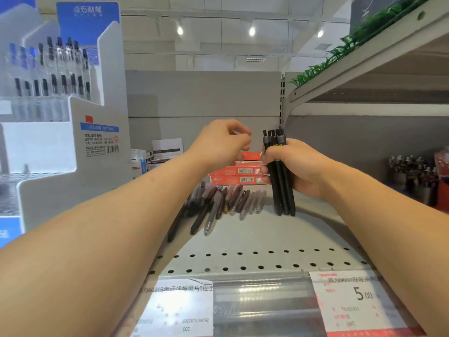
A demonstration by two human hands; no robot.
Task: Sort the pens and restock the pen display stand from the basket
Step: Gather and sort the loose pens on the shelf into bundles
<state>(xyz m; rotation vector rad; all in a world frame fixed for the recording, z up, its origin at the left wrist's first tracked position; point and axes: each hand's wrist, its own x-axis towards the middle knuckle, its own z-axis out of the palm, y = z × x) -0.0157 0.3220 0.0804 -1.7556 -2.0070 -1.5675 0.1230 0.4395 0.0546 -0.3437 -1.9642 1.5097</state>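
Note:
My right hand (295, 166) grips a bundle of black pens (281, 190), held upright with their tips resting on the grey shelf (267, 239). Just left of the bundle's tops hovers my left hand (220, 142), fingers loosely curled and pinched, with nothing visible in it. A loose pile of dark and grey pens (218, 203) lies on the shelf below my left hand. The white and blue pen display stand (80, 132) rises at the left, with rows of pens (51, 69) standing in its tiers. No basket is in view.
Red flat boxes (233, 175) are stacked behind the loose pens. Small white boxes (155, 154) sit at the back by the stand. Cups of pens (413, 173) stand at the far right. An upper shelf (364, 69) overhangs on the right. Price labels (347, 300) line the shelf's front edge.

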